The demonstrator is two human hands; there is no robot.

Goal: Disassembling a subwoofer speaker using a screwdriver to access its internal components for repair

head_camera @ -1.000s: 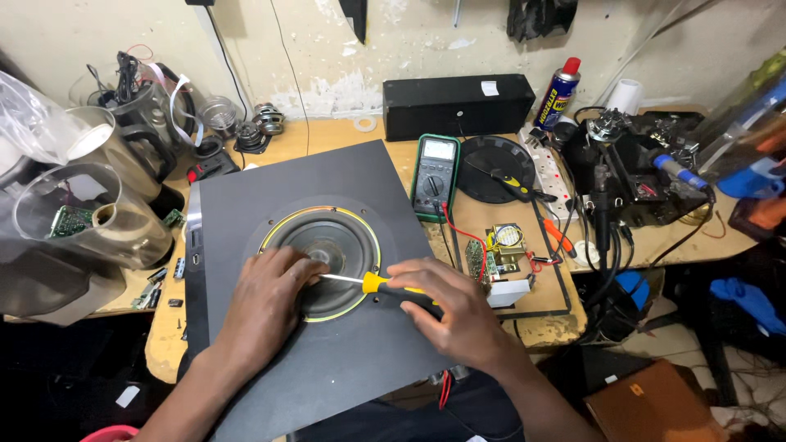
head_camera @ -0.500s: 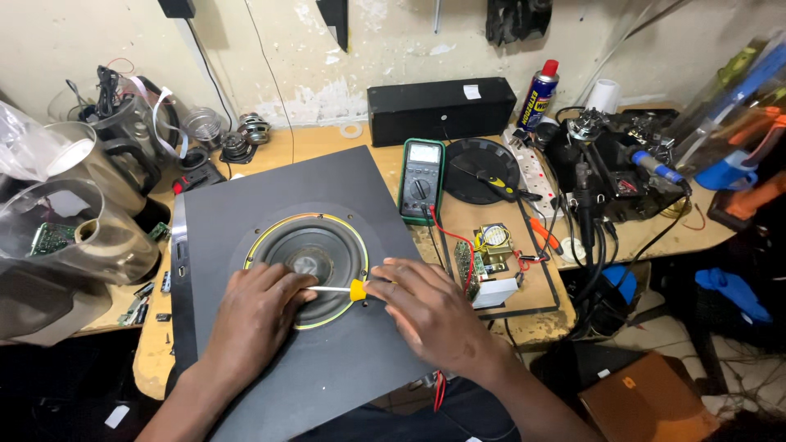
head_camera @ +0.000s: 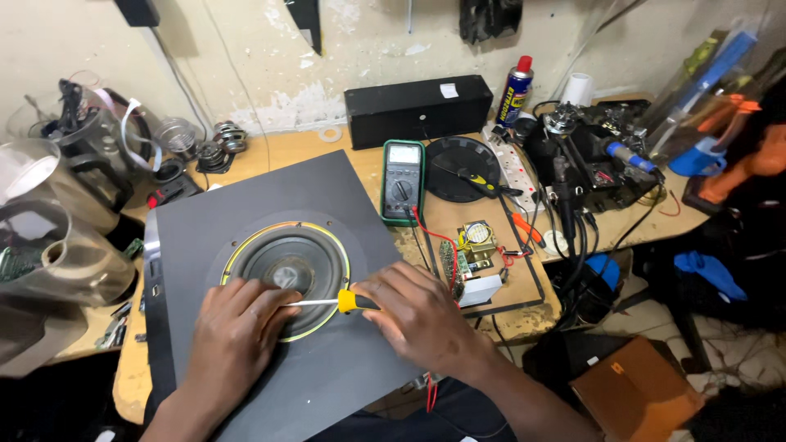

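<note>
A dark grey speaker cabinet (head_camera: pixel 344 205) lies face up on the bench, with a round speaker cone (head_camera: pixel 288 262) ringed in yellow set into it. My right hand (head_camera: pixel 417 315) grips a screwdriver (head_camera: pixel 327 303) with a yellow and black handle, its shaft lying across the lower rim of the cone. My left hand (head_camera: pixel 233 331) rests flat on the cabinet at the cone's lower left edge, fingertips by the screwdriver's tip.
A green multimeter (head_camera: pixel 403 180) with red leads lies just right of the cabinet, beside a small circuit board (head_camera: pixel 475 254). A black box speaker (head_camera: pixel 417 100), spray can (head_camera: pixel 514 88), power strip and tangled cables fill the back right. Blender jugs (head_camera: pixel 57 245) stand left.
The view has shifted slightly. My right hand has slid the screwdriver a little lower along the cone's rim; my left hand stays pressed by its tip.
</note>
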